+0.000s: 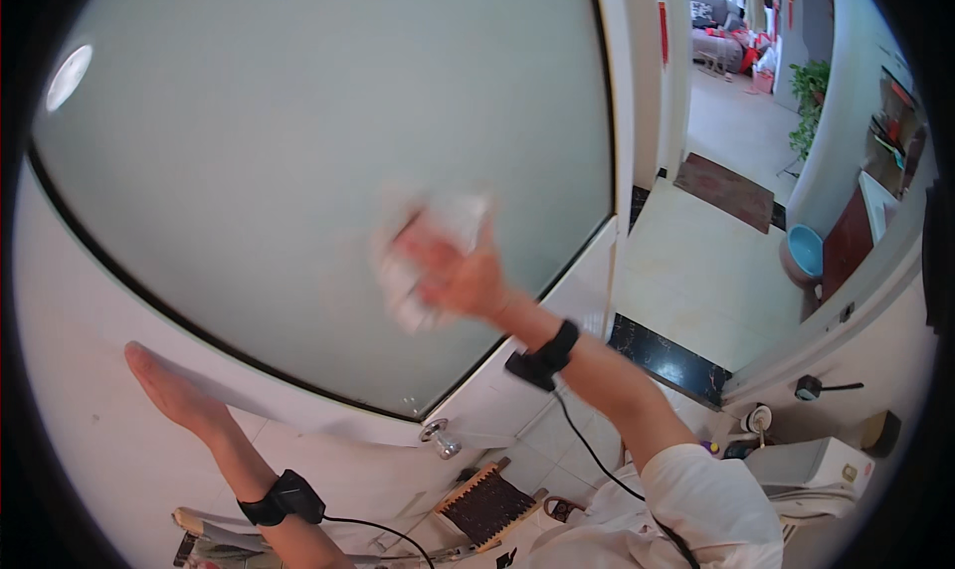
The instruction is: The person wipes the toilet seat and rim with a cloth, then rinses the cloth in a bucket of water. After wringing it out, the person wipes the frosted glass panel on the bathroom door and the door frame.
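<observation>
A large frosted glass pane fills the upper left, set in a white door frame with a thin black edging. Over the lower right part of the pane, my right hand is closed on a crumpled whitish cloth. Motion smears both the cloth and the fingers. My left hand lies along the white lower frame at the left, seen edge-on, its fingers stretched out and holding nothing. A round metal door knob sits on the frame below the pane.
At the right, a doorway leads past a black threshold to a brown mat, a blue basin and a green plant. Below stands a brown woven stool. A white appliance is at the lower right.
</observation>
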`<move>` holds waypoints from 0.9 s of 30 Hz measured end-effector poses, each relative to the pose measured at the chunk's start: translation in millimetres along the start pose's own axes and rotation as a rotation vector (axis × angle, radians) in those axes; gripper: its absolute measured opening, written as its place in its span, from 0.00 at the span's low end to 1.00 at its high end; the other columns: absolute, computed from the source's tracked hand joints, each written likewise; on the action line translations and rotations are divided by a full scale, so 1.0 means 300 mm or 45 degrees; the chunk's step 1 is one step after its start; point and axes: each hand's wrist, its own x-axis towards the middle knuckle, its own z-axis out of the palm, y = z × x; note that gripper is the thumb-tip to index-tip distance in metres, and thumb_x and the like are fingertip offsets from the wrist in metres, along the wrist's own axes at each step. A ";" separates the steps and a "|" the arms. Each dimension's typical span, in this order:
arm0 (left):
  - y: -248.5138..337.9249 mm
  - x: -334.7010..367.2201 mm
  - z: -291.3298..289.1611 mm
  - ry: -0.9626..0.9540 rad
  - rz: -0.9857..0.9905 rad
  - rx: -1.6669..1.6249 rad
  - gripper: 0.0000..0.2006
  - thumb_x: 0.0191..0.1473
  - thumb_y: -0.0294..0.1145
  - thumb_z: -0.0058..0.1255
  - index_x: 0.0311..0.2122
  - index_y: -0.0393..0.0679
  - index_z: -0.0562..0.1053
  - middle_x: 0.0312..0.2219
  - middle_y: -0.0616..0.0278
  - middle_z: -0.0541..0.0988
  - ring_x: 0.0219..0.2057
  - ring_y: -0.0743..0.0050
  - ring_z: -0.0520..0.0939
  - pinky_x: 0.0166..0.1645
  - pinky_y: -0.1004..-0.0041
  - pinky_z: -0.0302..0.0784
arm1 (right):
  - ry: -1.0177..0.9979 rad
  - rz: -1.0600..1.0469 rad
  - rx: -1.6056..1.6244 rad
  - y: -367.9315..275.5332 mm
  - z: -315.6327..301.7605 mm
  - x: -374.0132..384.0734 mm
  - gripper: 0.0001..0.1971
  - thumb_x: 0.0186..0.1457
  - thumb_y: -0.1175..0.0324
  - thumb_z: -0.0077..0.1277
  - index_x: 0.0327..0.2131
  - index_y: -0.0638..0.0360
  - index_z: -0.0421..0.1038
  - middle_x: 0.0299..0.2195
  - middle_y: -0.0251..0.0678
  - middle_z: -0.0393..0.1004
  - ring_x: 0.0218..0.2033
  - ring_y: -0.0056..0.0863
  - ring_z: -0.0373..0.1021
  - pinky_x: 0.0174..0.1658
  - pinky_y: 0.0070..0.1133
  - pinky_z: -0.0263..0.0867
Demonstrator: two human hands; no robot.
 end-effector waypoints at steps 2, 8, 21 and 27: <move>-0.015 0.002 -0.012 0.004 0.041 0.034 0.32 0.62 0.50 0.38 0.60 0.32 0.56 0.61 0.53 0.58 0.62 0.62 0.58 0.65 0.68 0.50 | 0.506 -0.046 -0.538 0.155 -0.126 0.084 0.30 0.55 0.57 0.41 0.60 0.56 0.55 0.61 0.42 0.55 0.62 0.39 0.52 0.61 0.38 0.45; -0.033 0.000 -0.026 -0.009 0.016 0.054 0.30 0.61 0.53 0.40 0.57 0.35 0.61 0.54 0.60 0.64 0.55 0.69 0.63 0.60 0.72 0.54 | 0.983 0.318 -0.042 0.229 -0.157 0.088 0.27 0.56 0.68 0.40 0.60 0.63 0.53 0.62 0.48 0.51 0.63 0.45 0.49 0.63 0.38 0.41; -0.031 0.002 -0.023 -0.084 -0.001 0.035 0.33 0.62 0.51 0.38 0.61 0.32 0.55 0.59 0.55 0.61 0.60 0.65 0.60 0.64 0.70 0.52 | -0.001 -0.177 -0.162 -0.106 0.124 -0.312 0.23 0.46 0.61 0.56 0.49 0.40 0.71 0.49 0.27 0.72 0.52 0.31 0.67 0.60 0.41 0.53; -0.086 0.030 -0.035 -0.055 0.105 0.023 0.30 0.62 0.50 0.39 0.58 0.33 0.59 0.54 0.56 0.66 0.56 0.68 0.64 0.62 0.70 0.54 | 0.936 0.412 -0.055 0.337 -0.143 -0.113 0.27 0.60 0.65 0.39 0.60 0.64 0.52 0.62 0.48 0.52 0.64 0.43 0.47 0.65 0.32 0.40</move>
